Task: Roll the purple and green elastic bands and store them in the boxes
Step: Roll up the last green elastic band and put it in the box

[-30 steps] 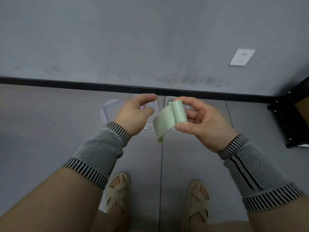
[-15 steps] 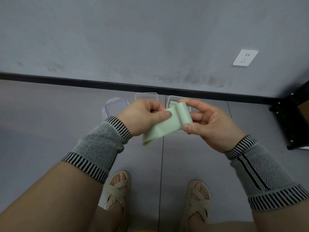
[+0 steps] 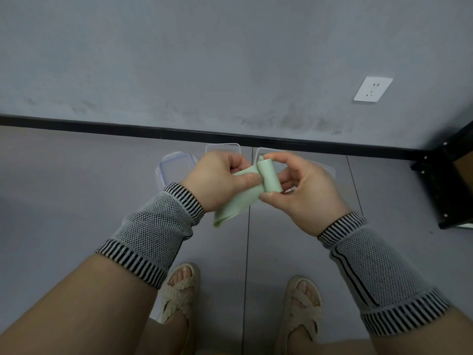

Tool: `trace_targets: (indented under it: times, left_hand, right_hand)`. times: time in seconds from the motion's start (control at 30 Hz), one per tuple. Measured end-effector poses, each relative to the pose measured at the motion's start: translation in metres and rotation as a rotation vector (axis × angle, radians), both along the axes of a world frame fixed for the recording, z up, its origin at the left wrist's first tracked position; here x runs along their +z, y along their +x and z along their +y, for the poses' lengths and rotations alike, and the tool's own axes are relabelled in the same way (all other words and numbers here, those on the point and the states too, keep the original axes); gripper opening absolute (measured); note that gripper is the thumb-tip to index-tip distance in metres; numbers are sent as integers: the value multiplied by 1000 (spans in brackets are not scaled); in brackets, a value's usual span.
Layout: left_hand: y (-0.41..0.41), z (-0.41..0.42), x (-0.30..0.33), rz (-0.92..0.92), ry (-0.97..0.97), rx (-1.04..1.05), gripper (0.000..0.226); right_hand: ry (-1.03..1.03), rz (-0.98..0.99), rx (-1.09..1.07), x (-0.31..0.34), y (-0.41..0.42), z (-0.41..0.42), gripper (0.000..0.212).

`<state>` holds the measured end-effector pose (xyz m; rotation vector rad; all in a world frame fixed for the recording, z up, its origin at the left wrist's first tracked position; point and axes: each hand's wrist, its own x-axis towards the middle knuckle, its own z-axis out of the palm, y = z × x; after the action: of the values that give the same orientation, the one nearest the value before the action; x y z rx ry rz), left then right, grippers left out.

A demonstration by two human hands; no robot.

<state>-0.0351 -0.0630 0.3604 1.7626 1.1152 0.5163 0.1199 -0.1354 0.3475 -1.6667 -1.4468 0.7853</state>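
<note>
A pale green elastic band (image 3: 236,203) is partly rolled, with a loose tail hanging down toward the floor. My right hand (image 3: 299,190) pinches the rolled part (image 3: 271,179) between thumb and fingers. My left hand (image 3: 217,179) pinches the flat strip just left of the roll. On the floor behind my hands stand clear plastic boxes (image 3: 222,148) and a clear lid (image 3: 176,167), mostly hidden by the hands. A second clear box (image 3: 263,151) is partly hidden behind my right hand. No purple band shows.
A grey wall with a black baseboard (image 3: 102,125) and a white socket (image 3: 372,89) runs across the back. A black metal frame (image 3: 445,175) stands at the right. My sandalled feet (image 3: 179,290) are on the grey floor below.
My left hand came back to the band and took hold of the strip beside the roll. Both hands have drawn closer together and the hanging tail has shortened.
</note>
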Motion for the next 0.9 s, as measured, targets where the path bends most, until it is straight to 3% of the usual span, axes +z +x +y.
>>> trace_targets:
  times: [0.23,0.33,0.43,0.6,0.9]
  left_hand:
    - [2,1,-3,-65,-27,87,39]
    - [-1,3,-3,-87,-55,89,31]
    - [-3,4,-1,-83,-44,73,24]
    - [-3,2,-3,-33,36,21,15]
    - [-5,3,-4,-37,265,-34,24]
  right_hand:
    - [120,-159,57,-6,-9,1,66]
    - [53,90,119,-7,-9,-1,68]
    - [-5,380,67,-7,-9,-1,54]
    - [-29,409,-9,-7,-7,3,30]
    - [-40,483,-11,-4,-3,1,29]
